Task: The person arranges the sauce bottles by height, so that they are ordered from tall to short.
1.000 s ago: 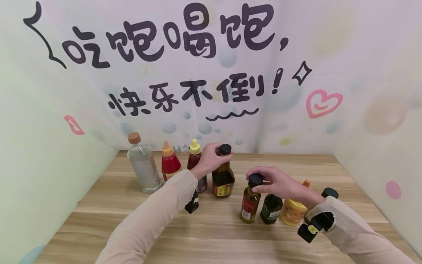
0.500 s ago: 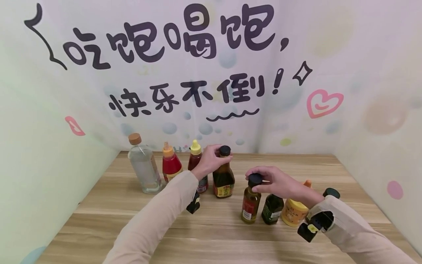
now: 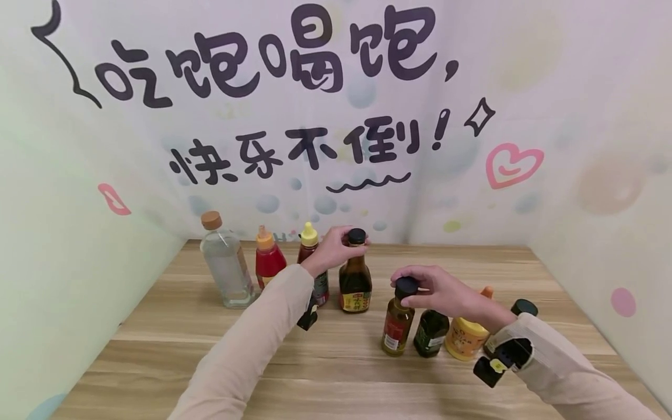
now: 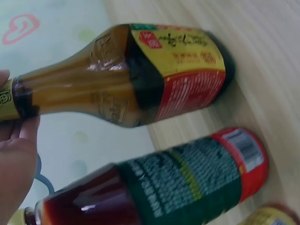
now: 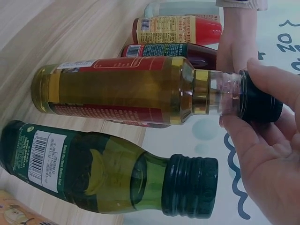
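Brown sauce bottle [image 3: 355, 280]: stood upright toward the rear of the counter [image 3: 315, 379], gripped about the top of the neck by the left hand [image 3: 336, 248].
Red-labelled bottle [image 3: 397, 326]: stood upright farther forward and to the right, pinched at its black cap [image 3: 406, 286] by the right hand [image 3: 441, 291].
Good handling: both bottles are best held plumb, since a sideways push so high up could tip them; the cap hold should be trusted only if the cap is screwed tight.
Care for neighbours: the yellow-capped bottle [image 3: 321, 289], beside the sauce, and the green bottle [image 3: 431, 333], beside the red label, could easily be knocked.
Outer left: a red squeeze bottle [image 3: 269, 262] and a clear bottle [image 3: 229, 271] are lined up.
Outer right: a yellow container [image 3: 464, 338] is partly hidden by the right arm.
Backdrop [image 3: 236, 192]: printed with large dark characters.
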Demonstrator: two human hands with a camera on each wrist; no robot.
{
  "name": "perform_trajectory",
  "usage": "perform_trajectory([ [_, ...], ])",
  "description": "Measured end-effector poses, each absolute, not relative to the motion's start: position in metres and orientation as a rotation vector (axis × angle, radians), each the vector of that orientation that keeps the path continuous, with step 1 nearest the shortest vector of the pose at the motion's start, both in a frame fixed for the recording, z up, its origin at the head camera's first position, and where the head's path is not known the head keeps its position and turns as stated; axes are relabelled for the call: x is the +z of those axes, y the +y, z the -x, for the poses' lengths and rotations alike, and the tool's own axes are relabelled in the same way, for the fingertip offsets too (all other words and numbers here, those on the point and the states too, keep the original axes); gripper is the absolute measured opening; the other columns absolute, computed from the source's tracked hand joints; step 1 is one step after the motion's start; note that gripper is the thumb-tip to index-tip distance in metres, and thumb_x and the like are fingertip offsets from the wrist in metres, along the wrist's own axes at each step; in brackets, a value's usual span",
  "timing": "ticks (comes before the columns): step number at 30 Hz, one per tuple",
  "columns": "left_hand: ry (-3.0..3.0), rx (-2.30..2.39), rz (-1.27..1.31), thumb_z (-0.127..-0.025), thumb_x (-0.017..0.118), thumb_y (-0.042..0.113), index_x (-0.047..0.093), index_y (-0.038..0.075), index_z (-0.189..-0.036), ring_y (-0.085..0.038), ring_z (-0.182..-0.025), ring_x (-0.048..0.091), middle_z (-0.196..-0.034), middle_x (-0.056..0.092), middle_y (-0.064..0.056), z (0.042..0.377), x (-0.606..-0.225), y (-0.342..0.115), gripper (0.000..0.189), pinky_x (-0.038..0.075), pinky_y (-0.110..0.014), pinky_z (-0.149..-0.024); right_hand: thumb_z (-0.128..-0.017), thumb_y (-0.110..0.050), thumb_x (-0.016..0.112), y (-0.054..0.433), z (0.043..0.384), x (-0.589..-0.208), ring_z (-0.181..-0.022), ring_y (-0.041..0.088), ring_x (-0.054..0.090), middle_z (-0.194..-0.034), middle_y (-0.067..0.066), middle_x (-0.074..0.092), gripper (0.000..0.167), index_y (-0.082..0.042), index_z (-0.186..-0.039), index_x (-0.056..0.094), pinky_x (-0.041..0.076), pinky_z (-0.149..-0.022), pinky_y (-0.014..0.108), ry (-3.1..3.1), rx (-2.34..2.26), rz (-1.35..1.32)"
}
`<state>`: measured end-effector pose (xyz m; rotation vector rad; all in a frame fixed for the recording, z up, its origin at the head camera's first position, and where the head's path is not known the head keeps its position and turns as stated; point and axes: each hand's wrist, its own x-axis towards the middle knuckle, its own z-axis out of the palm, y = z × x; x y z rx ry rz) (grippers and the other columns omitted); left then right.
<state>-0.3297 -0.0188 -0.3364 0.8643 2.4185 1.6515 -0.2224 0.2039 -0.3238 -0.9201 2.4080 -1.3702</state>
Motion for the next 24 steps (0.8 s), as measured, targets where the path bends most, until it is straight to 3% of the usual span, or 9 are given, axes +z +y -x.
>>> perform_trajectory([
  [7,2.430,1.533,-0.913,-0.080,0.065,0.013,0.060,0.001,-0.105,-0.014,-0.089,0.059,-0.100,0.064,-0.007,0.3293,-0.3294,-0.0244,0.028,0.046,-0.029,-0.081,-0.083,-0.009,0.061,0.2041,0.2228,-0.3251,-0.101,0.029,0.052,-0.115,0.019,0.047,0.033,-0.003,-0.114,0.051,0.049,-0.075,0.029,2.404,-1.374,0.911],
  [24,2.418,1.587,-0.772,-0.081,0.064,0.013,0.056,0.005,-0.114,-0.017,-0.093,0.058,-0.105,0.062,-0.011,0.3266,-0.3371,-0.0221,0.035,0.045,-0.032,-0.084,-0.082,-0.010,0.063,0.2058,0.2224,-0.3256,-0.103,0.031,0.051,-0.118,0.021,0.047,0.038,-0.001,-0.116,0.050,0.048,-0.078,0.029,2.401,-1.385,0.930],
])
